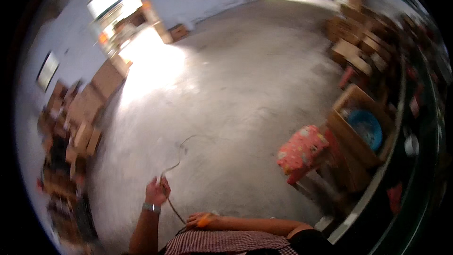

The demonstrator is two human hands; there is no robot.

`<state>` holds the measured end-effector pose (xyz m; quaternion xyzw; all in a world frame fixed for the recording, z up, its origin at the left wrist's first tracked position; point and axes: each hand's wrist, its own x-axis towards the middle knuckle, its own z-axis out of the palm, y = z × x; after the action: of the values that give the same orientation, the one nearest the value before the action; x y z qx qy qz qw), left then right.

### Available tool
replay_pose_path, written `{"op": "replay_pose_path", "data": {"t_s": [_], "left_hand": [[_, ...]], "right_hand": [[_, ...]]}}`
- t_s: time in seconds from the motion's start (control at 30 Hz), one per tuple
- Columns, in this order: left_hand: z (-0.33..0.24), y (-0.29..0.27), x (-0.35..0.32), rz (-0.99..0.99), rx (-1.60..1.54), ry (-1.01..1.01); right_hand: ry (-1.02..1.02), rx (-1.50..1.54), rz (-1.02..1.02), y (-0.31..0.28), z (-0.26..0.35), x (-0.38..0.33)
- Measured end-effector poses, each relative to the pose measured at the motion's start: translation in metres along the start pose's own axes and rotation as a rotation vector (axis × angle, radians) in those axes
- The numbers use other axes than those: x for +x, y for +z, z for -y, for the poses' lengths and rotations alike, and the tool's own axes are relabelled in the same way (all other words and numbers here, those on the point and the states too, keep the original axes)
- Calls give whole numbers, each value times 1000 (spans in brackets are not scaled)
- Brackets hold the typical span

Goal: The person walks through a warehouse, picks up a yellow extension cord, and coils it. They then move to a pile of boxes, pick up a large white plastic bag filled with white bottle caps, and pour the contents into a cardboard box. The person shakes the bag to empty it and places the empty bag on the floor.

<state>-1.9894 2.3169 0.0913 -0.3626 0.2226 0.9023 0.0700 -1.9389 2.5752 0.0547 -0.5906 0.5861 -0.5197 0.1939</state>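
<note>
My left hand (pixel 157 191), with a metal watch (pixel 152 207) on its wrist, is raised in front of me and closed around a thin cord (pixel 175 165). From that hand the cord curves out across the concrete floor. Its other part runs down to my waist, where it meets the fingers of my right hand (pixel 199 220). That hand is curled against my checked apron (pixel 222 242), and blur hides its exact grip. An orange patch (pixel 205 219) shows at the right hand; I cannot tell what it is.
To my right are a stool with a red patterned cushion (pixel 303 147), a carton (pixel 340 108) holding a blue basin (pixel 364 130), and a long green-edged bench or conveyor (pixel 415 198). Cartons (pixel 85 106) line the left wall; more boxes (pixel 347 49) are stacked far right. Bright doorways open at the back.
</note>
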Motion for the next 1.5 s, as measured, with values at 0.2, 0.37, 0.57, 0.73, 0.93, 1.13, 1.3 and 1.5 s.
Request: {"op": "replay_pose_path", "data": {"t_s": [0.2, 0.37, 0.57, 0.73, 0.93, 1.13, 1.3, 1.5], "left_hand": [[-151, 36, -51, 321, 554, 479], [-221, 46, -134, 500, 1311, 647], [-327, -27, -171, 486, 855, 1110], [-428, -152, -251, 438, 365, 1358], [-519, -197, -286, -650, 70, 1848], [-604, -306, -321, -881, -42, 1892], [-684, -225, -121, -898, -406, 1634], [-800, -131, 124, -591, -392, 1175]], "right_hand": [[673, -337, -139, -28, -99, 107], [32, -589, -739, -80, -36, 320], [131, -297, -205, -72, -181, 440], [172, -683, -201, -96, -398, 410], [718, -932, -478, -218, -551, 449], [784, -147, -582, -358, -720, 506], [533, 960, -1357, -449, -752, 658], [604, 1240, -1170, -551, -723, 892]]}}
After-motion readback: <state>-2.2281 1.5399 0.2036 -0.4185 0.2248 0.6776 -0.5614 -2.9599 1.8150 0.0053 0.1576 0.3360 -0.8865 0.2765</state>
